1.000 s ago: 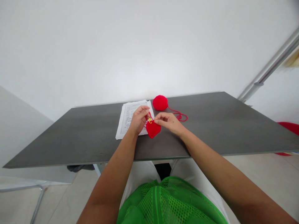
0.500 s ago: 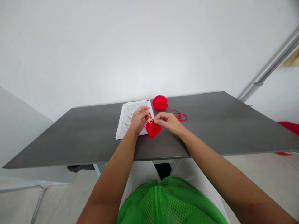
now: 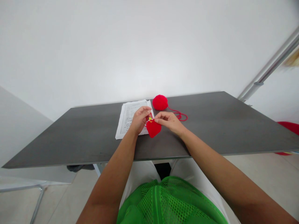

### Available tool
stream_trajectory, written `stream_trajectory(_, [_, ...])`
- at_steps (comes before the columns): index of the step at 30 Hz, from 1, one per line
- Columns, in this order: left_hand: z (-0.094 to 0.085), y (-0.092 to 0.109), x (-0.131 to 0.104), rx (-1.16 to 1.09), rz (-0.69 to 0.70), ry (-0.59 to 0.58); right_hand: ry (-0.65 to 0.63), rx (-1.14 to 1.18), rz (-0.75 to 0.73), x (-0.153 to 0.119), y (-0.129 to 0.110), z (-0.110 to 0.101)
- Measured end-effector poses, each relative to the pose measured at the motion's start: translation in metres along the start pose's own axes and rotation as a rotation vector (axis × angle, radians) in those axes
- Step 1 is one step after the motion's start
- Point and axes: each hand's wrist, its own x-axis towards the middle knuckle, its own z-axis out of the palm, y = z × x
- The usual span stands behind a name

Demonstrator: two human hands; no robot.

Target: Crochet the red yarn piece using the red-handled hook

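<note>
A small red crocheted or knitted piece [image 3: 153, 129] hangs over the table's near half, its lower end pointing down. My right hand [image 3: 170, 121] pinches its upper right corner between thumb and fingers. At the piece's top edge a small yellow clip or ring [image 3: 150, 119] shows, perhaps a stitch marker. My left hand [image 3: 140, 119] is closed at the upper left, with red yarn running from its fingertips down to the piece. Whether a hook sits in those fingers is hidden. Behind the hands rests a red ball of yarn [image 3: 160, 102].
Printed sheets [image 3: 128, 118] lie under and left of my left hand on the dark grey table [image 3: 205, 124]. A loose loop of red yarn [image 3: 182, 117] trails right from the ball. A white wall [image 3: 140, 56] stands behind the table.
My left hand and the red piece have shifted very slightly to the right. My right hand keeps its pinch, and the yarn ball and sheets stay in place.
</note>
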Motion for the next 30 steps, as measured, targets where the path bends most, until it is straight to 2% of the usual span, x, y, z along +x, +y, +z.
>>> stream_trajectory(4, [0.0018,-0.0007,-0.0005,0.068,-0.029,-0.026,0.028,0.032,0.011,0.0003,-0.0003,0.0001])
stream_trajectory(10, [0.0041,0.0016,-0.0014,0.133,0.128,-0.108,0.142,0.047,0.029,0.0035,0.0039,-0.0002])
stream_trajectory(15, [-0.0001,0.0018,-0.0049,0.196,0.008,-0.151,0.2,0.057,0.016,0.0057,0.0071,-0.0014])
stream_trajectory(20, [-0.005,-0.0018,-0.0049,0.275,-0.105,-0.157,0.196,0.068,0.004,0.0056,0.006,-0.0022])
stream_trajectory(26, [0.0009,-0.0001,-0.0064,0.165,-0.09,-0.061,0.183,0.129,0.044,0.0049,0.0042,-0.0021])
stream_trajectory(30, [0.0008,-0.0006,-0.0069,0.16,-0.083,-0.05,0.163,0.119,0.057,0.0038,0.0028,-0.0016])
